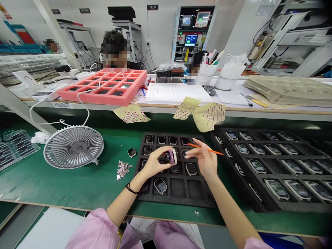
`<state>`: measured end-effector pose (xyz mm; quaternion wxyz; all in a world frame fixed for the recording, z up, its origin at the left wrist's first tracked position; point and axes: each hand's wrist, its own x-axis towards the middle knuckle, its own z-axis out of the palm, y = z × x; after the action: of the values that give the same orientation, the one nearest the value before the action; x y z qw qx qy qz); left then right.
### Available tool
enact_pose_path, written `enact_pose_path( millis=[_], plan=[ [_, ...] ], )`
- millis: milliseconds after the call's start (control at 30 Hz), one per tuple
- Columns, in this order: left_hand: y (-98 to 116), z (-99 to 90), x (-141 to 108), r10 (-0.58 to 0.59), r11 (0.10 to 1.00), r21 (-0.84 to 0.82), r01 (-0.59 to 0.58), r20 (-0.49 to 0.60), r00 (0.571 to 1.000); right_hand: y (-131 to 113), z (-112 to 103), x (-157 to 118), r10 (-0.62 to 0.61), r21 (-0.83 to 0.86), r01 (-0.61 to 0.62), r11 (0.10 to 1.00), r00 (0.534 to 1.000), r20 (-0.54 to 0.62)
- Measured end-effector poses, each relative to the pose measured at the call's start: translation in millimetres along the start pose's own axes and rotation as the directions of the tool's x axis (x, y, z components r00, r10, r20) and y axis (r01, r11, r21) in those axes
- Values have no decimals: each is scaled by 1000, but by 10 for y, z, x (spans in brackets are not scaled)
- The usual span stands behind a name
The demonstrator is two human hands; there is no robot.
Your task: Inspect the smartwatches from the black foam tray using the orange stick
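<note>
On a flat green workbench (77,186) lies a black foam compartment tray (196,188); over it, the person's left hand (153,164) grips a purple-cased rectangular watch (169,157), while the right hand (207,160), apart, holds a slim orange stick (216,151); the step seems close handwork, calling next for steadiness

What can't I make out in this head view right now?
In the head view:
Purple-rimmed rectangular watch in the left grip: screen detail, too small.
Rectangular black foam tray: some compartments, hidden behind the left grip.
Slim orange stick: one stretch, covered by the right grip.
Stacked black foam trays at right: right end, cut off by the picture's edge.
Ruled white paper sheet: any writing, too small.
</note>
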<state>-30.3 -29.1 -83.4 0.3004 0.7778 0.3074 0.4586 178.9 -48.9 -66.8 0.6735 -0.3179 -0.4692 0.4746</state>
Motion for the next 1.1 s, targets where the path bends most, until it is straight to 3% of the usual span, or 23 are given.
enact_pose_path(
  millis=[100,200,700,967,1100],
  plan=[
    [7,12,-12,-84,996,-32,85,19,996,-46,-7,-90,-140,-29,142,989,988,58],
    [16,16,-9,-96,995,-24,97,18,995,-30,37,-158,-209,-114,219,969,973,96],
    [30,14,-8,-119,992,38,119,11,993,-6,51,-162,-295,-315,317,895,948,117],
    [6,32,-22,-106,993,54,105,26,994,1,62,-165,-260,-420,260,869,964,59],
    [46,25,1,-128,990,55,127,21,992,-20,82,-149,-189,-324,198,925,980,60]
  ],
)
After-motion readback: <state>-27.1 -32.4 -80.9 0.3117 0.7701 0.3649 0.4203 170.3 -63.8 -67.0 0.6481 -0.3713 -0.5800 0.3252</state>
